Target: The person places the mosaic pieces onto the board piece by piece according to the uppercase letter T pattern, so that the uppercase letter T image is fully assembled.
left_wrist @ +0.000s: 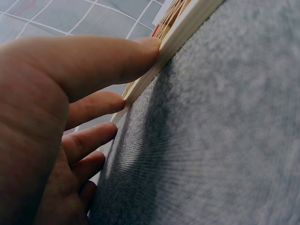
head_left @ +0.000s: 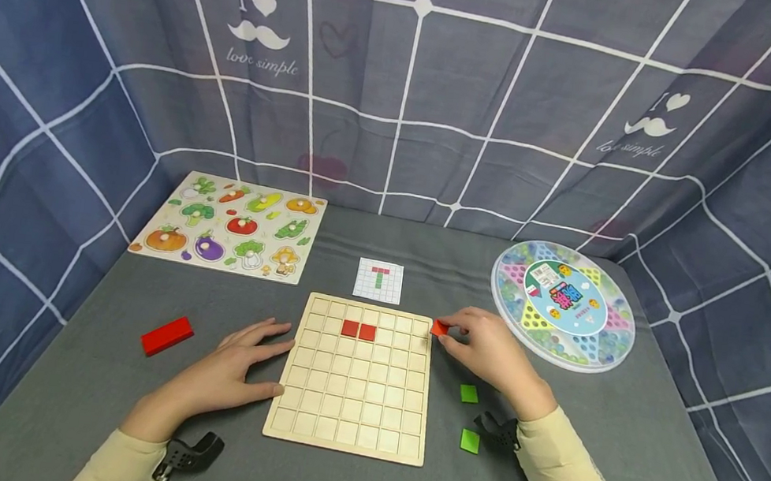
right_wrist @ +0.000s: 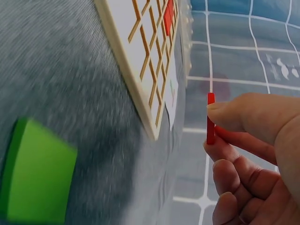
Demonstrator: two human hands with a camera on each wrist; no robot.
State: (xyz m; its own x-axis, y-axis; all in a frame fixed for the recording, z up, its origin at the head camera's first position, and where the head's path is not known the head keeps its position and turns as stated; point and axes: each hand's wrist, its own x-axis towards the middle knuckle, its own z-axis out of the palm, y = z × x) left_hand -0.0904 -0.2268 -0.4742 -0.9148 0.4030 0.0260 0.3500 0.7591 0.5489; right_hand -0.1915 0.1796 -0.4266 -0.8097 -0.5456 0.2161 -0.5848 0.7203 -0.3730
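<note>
A wooden grid board [head_left: 352,409] lies in the middle of the table. Two red square tiles, a left one [head_left: 350,328] and a right one [head_left: 367,333], sit side by side in cells near its far edge. My left hand [head_left: 227,373] rests at the board's left side, thumb and index fingertip against the wooden edge. Beyond the board's far right corner, my right hand [head_left: 491,348] pinches a red square tile [right_wrist: 211,118] between thumb and fingers. In the right wrist view that tile is seen edge-on, its other fingers loosely bent below.
Two green tiles, one farther [head_left: 469,394] and one nearer [head_left: 470,441], lie right of the board. A red bar-shaped block [head_left: 167,336] is at left. Behind stand a pattern card [head_left: 378,281], a vegetable puzzle board [head_left: 230,227] and a round game board [head_left: 564,304].
</note>
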